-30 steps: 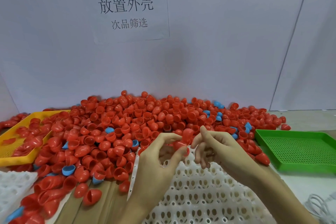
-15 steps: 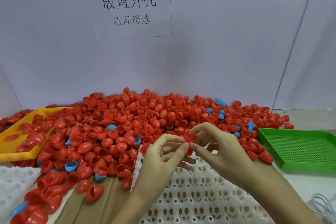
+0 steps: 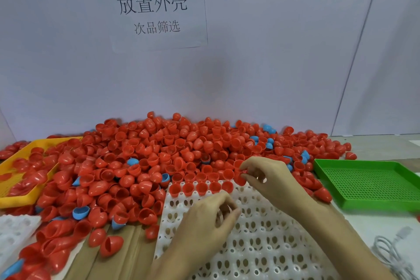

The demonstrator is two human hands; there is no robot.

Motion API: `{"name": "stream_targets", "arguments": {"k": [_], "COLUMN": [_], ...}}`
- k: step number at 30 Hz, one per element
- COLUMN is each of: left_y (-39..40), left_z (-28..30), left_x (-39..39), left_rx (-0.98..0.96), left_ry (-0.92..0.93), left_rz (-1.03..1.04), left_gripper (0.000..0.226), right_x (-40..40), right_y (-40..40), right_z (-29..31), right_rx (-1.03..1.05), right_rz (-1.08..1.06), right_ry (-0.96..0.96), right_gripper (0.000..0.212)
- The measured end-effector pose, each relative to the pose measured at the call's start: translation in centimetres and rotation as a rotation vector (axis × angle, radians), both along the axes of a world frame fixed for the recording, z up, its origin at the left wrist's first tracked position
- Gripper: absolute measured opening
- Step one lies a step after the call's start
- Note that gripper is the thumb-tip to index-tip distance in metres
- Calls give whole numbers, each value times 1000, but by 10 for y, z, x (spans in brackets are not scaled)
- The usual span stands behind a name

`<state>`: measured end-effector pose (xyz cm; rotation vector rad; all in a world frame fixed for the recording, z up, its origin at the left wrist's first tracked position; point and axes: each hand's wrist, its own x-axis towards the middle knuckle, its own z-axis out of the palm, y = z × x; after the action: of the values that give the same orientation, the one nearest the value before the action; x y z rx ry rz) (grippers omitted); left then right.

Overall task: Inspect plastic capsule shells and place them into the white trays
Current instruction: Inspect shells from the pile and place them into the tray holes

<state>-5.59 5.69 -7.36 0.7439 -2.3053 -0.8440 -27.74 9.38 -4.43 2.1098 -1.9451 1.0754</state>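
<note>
The white tray [image 3: 261, 241] lay in front of the person, its back row holding five red shells [image 3: 201, 188] seated open side up. The right hand [image 3: 270, 179] was at the right end of that row, thumb and fingers curled and pinching a red shell [image 3: 239, 177] at the tray's far edge. The left hand [image 3: 211, 218] hovered over the tray with fingers loosely curled; whether it held anything could not be told. The heap of red shells [image 3: 159, 154], with a few blue shells [image 3: 80, 212] mixed in, lay behind and left of the tray. Yellow tray [image 3: 13, 197] at left, partly filled with red shells. Green tray [image 3: 368, 184] at right. White cable [image 3: 391, 254] near right corner.
</note>
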Motion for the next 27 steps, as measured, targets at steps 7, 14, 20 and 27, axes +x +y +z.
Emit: {"name": "stream_targets", "arguments": {"k": [7,14,20,27], "left_y": [1,-1,-1,0], "left_z": [10,23,25,16], "left_x": [1,5,4,0], "left_rx": [232,501,551,501], "left_ry": [360,561,539,480], "left_rz": [72,-54,-109,-67], "left_gripper": [37,24,22,18], "right_x": [22,28,27,25], "right_y": [20,25,24,22], "right_z": [16,23,21,17], "right_rx": [-44,-144,-165,-2], "right_rz": [226,232,223,195], "right_ry": [-176,-325,-359,-273], "right_gripper": [19,18,18,19]}}
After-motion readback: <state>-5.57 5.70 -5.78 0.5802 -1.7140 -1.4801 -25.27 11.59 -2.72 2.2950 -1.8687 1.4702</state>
